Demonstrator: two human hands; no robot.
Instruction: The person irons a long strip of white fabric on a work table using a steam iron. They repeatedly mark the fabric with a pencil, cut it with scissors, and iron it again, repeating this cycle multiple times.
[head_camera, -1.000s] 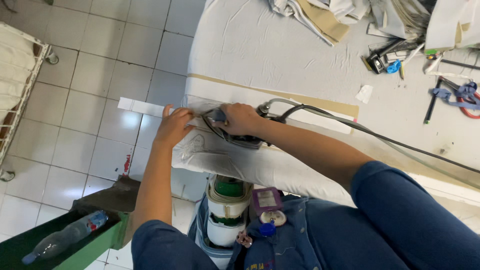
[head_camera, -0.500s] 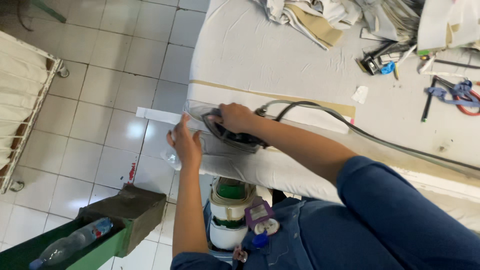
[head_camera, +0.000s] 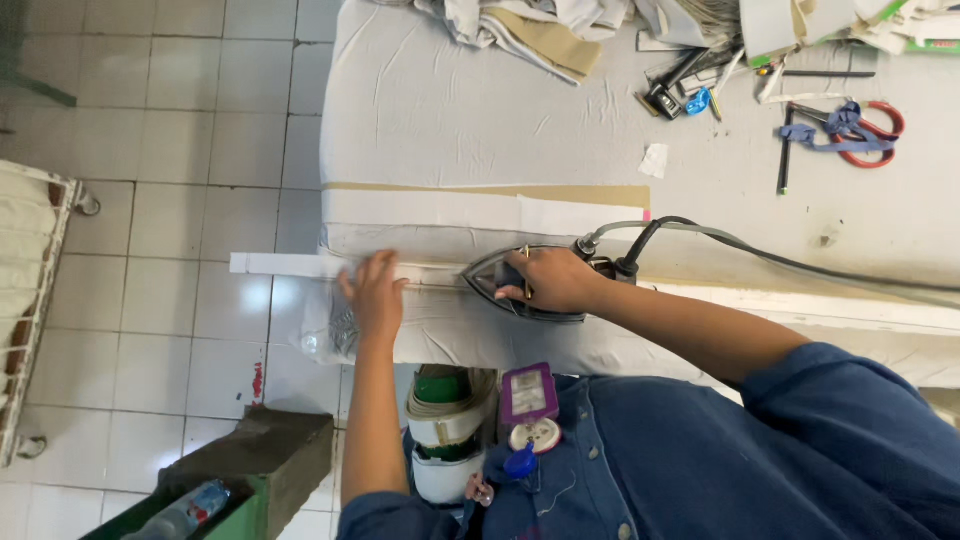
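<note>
Grey table (head_camera: 450, 110): long white strip (head_camera: 290, 265) w/ iron (head_camera: 500, 285).

The bench (head_camera: 450, 110) cover is pale grey. A white strip (head_camera: 290, 265) crosses it beside a tan band (head_camera: 450, 189). The iron (head_camera: 500, 275) is dark grey with a grey cord (head_camera: 780, 260). At two o'clock lie red-handled scissors (head_camera: 870, 135). The sleeve (head_camera: 850, 430) is denim blue, and the floor (head_camera: 180, 130) has white tiles.
</note>
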